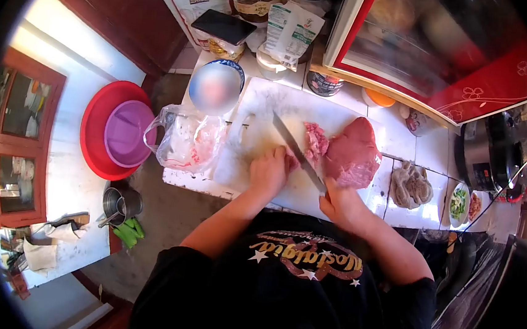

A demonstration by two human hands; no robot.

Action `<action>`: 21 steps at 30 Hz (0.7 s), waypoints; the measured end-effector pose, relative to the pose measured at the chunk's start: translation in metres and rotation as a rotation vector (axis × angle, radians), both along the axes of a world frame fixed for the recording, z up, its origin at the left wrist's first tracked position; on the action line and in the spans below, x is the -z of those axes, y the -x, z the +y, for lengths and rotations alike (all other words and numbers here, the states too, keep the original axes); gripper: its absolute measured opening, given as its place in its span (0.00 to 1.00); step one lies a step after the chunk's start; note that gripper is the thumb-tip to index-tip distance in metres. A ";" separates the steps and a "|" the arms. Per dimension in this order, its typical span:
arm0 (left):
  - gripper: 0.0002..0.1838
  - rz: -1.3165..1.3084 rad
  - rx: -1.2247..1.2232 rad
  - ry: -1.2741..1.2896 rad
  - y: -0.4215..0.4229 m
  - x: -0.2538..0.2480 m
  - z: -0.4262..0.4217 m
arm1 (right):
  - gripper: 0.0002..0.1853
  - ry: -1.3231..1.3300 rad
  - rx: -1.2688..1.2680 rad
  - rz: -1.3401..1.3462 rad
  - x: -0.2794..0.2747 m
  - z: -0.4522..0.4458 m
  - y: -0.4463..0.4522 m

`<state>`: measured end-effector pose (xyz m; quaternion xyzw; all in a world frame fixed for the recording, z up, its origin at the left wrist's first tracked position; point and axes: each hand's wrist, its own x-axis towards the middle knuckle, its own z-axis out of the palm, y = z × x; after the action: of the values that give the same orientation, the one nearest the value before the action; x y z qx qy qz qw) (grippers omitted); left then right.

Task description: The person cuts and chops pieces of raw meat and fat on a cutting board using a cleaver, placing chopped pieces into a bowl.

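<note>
A long-bladed knife [296, 147] is gripped by its handle in my right hand [340, 201], its blade slanting up and left across the white cutting board [253, 99]. On the board, my left hand [269, 172] is closed over a small piece of meat [293, 162], beside the blade; the fingers partly hide it. Small cut pieces of meat [316, 141] lie in a heap just right of the blade. A large slab of raw meat [354, 153] rests at the board's right, close above my right hand.
A clear plastic bag [191, 140] lies left of the board, below a blue-rimmed bowl [242, 76]. A crumpled cloth [410, 185] and small dishes [458, 204] sit to the right. A red-framed cabinet [399, 91] overhangs the back. Red and purple basins [133, 132] stand farther left.
</note>
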<state>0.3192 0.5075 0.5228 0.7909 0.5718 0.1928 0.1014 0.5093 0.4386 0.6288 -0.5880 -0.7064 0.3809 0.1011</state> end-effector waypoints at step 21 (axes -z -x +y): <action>0.15 0.015 -0.143 0.108 -0.008 -0.011 -0.002 | 0.12 -0.064 -0.030 0.122 0.006 -0.003 -0.001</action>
<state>0.3275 0.5052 0.5334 0.7427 0.6373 0.1626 0.1258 0.5106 0.4352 0.6232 -0.5493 -0.7195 0.3948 0.1572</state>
